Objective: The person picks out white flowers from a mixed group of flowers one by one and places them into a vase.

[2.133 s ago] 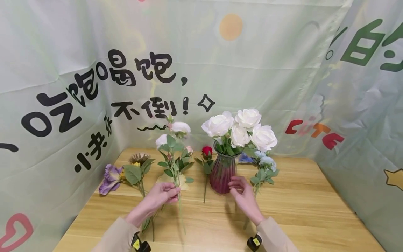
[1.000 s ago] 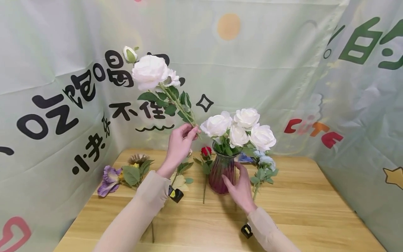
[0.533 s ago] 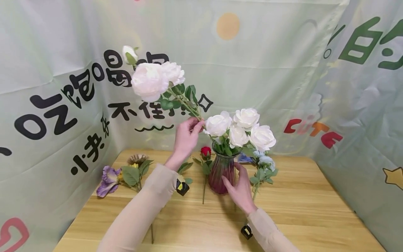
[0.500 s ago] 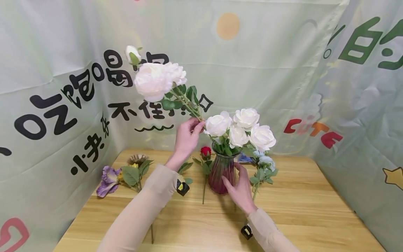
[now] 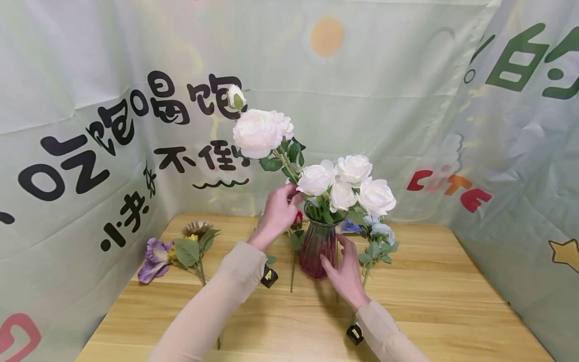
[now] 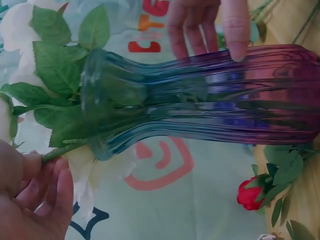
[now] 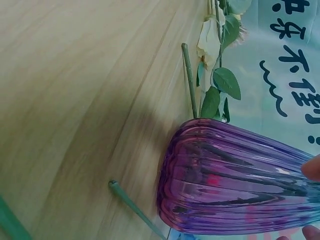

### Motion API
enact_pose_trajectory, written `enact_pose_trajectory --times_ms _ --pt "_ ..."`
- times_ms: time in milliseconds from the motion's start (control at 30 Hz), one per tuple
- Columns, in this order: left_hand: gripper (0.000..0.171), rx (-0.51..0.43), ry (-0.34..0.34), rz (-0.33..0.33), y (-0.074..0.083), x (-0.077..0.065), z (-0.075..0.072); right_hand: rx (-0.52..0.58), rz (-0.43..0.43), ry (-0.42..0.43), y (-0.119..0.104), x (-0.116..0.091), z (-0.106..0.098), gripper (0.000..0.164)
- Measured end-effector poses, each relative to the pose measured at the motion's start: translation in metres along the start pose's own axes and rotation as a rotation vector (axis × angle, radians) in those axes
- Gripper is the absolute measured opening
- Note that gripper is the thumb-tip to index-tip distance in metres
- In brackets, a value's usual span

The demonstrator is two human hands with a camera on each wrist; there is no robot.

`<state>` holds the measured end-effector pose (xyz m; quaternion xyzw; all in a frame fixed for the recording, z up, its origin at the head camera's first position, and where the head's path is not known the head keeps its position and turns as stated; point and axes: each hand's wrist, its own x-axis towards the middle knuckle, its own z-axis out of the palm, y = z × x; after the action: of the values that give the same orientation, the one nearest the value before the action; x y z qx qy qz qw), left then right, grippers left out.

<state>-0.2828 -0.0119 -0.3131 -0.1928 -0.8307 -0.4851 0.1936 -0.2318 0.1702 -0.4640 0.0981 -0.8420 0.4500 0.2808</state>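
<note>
In the head view my left hand pinches the stem of a pale pink-white rose spray with a bud on top. The spray leans left over the vase. The left wrist view shows the pinched stem right at the glass rim. My right hand holds the ribbed glass vase, thumb on the front and fingers at its right side. The vase stands upright, fading from grey-green to purple-red. Several white roses fill its mouth, their stems visible through the glass.
A red rose lies left of the vase, partly behind my left hand. Light blue flowers lie to the right. A purple flower and a brown flower lie farther left on the wooden table. Printed cloth surrounds it.
My left hand lifted the rose spray off the table side, turned it upright and brought it right and down to the vase mouth. My right hand closed in around the vase.
</note>
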Motion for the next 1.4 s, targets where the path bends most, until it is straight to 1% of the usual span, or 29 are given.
enact_pose_trajectory --times_ms 167,400,467,633,767,933,1067,1200,1333,1400 --pt "0.017 0.035 -0.013 -0.003 -0.001 -0.002 0.003 0.006 0.004 -0.009 0.001 -0.001 0.001 0.063" --pt "0.016 0.107 0.042 0.024 -0.004 -0.006 0.002 0.011 0.006 -0.010 0.000 -0.001 0.001 0.064" --pt "0.018 0.122 0.034 0.011 -0.005 -0.008 0.002 0.015 0.010 -0.015 0.000 -0.001 0.000 0.065" --pt "0.018 0.147 -0.014 -0.007 -0.007 -0.009 0.005 0.024 0.020 -0.027 -0.001 -0.002 0.000 0.066" --pt "0.018 0.170 -0.023 0.019 -0.007 -0.009 0.008 0.036 0.037 -0.034 -0.002 -0.002 0.000 0.065" --pt "0.019 0.142 -0.067 0.037 -0.005 -0.010 0.010 0.042 0.045 -0.035 -0.003 -0.002 0.000 0.063" --pt "0.019 0.160 -0.112 0.017 -0.004 -0.010 0.010 0.051 0.050 -0.042 -0.004 -0.003 0.000 0.064" --pt "0.018 0.179 -0.143 0.000 -0.005 -0.009 0.011 0.058 0.049 -0.043 -0.002 -0.003 0.000 0.065" --pt "0.018 0.183 -0.154 0.010 -0.003 -0.008 0.011 0.056 0.050 -0.039 -0.001 -0.003 0.001 0.066" --pt "0.017 0.182 -0.147 0.015 -0.001 -0.006 0.009 0.054 0.054 -0.038 -0.001 -0.003 0.001 0.066"
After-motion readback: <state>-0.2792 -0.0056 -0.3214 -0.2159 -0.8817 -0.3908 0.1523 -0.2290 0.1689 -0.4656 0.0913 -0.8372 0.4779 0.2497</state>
